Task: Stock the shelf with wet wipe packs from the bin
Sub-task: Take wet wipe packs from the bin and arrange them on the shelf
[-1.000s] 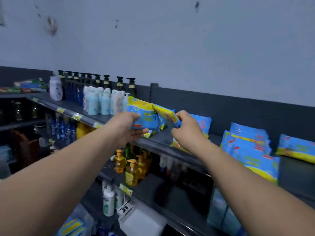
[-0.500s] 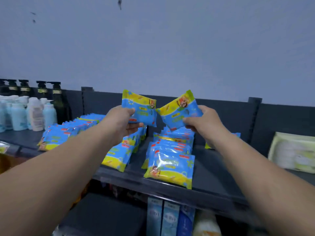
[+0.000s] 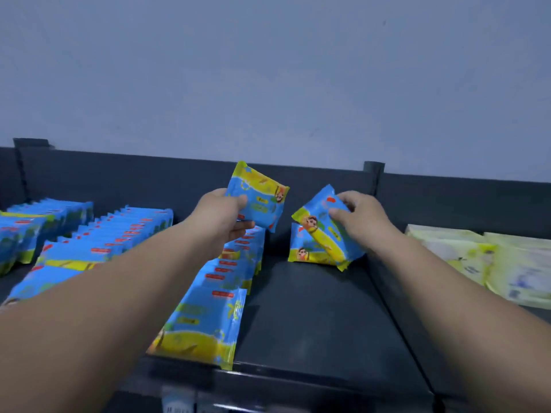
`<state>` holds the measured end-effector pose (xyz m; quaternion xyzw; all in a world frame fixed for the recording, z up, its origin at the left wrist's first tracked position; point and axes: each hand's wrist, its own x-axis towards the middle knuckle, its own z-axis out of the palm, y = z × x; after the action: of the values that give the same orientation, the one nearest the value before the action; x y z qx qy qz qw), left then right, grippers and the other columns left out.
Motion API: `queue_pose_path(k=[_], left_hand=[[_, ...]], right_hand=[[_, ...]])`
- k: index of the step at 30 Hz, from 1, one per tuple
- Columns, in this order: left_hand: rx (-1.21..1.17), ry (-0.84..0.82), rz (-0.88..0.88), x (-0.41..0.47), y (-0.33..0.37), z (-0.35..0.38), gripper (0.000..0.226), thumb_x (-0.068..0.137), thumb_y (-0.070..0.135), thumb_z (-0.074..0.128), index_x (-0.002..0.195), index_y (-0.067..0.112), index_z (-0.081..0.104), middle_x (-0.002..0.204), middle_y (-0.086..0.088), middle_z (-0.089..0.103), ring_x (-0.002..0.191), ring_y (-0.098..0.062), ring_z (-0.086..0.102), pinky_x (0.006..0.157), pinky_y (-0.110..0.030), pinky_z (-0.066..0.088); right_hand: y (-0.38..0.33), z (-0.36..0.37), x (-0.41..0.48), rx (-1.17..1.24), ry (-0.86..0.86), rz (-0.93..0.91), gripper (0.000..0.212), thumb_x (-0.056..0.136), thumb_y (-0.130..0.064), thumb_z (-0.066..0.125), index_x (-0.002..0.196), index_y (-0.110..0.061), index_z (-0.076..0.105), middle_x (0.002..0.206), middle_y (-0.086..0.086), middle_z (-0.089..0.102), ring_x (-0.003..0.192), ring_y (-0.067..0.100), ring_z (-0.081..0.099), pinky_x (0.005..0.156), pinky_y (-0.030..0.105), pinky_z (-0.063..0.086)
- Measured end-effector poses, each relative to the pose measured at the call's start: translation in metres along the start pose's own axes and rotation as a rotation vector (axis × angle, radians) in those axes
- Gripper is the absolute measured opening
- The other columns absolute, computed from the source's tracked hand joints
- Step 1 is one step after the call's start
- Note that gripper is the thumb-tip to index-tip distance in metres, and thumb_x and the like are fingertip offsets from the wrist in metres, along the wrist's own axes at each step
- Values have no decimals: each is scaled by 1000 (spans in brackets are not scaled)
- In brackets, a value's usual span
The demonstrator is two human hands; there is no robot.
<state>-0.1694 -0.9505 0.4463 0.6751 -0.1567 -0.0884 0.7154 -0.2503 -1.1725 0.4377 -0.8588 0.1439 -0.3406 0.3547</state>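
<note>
We are seeing blue packs (image 3: 214,296) with yellow bands, green marks and red labels lying in rows on a dark grey shelf (image 3: 313,323); the two held packs (image 3: 259,198) are showing cartoon faces; pale yellow-green packs (image 3: 477,257) are sitting at right, under a light grey-blue wall (image 3: 268,79)

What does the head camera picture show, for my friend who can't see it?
Two bare hands each hold a blue-and-yellow plastic wet wipe pack over a dark grey metal shelf: the left hand lifts its pack in the air, while the right hand tips its pack against another standing at the back. Rows of matching packs lie to the left, pale yellow-green packs to the right.
</note>
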Motion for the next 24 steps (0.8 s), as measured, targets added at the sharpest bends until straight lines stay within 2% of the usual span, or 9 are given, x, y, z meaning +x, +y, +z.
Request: queue_pose_path(k=[4,7,8,13,15,19,22,24], left_hand=[[59,-2,-30,14,-9,22,16,97,18,51,111,12,56,96,-12,62,78,-26,67,86,-42,54],[94,4,-56,23,-13,33,15,97,19,53,110,11,53,96,-12,60,74,-24,67,78,-37,54],[94,6,-67,25,-14,36,16,97,19,52,111,11,53,97,-12,60,74,-24,67,74,-36,54],[98,34,-103,36,-22,40,23,97,21,52,119,13,52,99,-12,61,75,-23,68,60,-30,52],[101,56,-103,42,-24,38,27,97,21,53,123,13,51,96,-11,61,75,-23,69,64,-33,55],[130,68,-97,48,-28,35,22,96,21,54,116,11,55,92,-11,61,80,-26,69,86,-42,53],[135,65,-92,50,-27,35,19,95,21,56,111,11,56,92,-10,61,80,-26,69,82,-41,53],[137,53,-79,51,-25,37,15,94,21,58,107,13,58,91,-10,61,78,-25,68,75,-36,52]], right_hand=[[26,2,13,-295,-194,12,11,90,-31,62,97,-39,65,91,-14,65,90,17,60,93,40,47],[34,9,20,-429,-248,24,35,89,-32,65,123,-35,59,123,-12,62,115,17,56,106,42,37],[36,11,23,-459,-239,17,40,87,-32,67,126,-32,57,127,-11,60,118,16,54,106,40,36],[46,32,41,-503,-255,-11,46,83,-34,73,124,-29,54,120,-7,61,114,17,54,101,33,32],[52,42,46,-535,-277,-27,51,81,-35,73,127,-30,51,125,-6,60,117,19,52,99,33,29],[61,49,45,-635,-253,-88,68,78,-43,74,136,-32,41,130,-5,55,121,20,47,96,36,27],[63,41,45,-692,-178,-116,76,78,-46,74,142,-32,36,138,-5,46,127,20,40,100,40,26],[62,34,44,-638,-122,-93,71,82,-43,71,142,-31,36,142,-4,42,130,21,38,103,41,28]])
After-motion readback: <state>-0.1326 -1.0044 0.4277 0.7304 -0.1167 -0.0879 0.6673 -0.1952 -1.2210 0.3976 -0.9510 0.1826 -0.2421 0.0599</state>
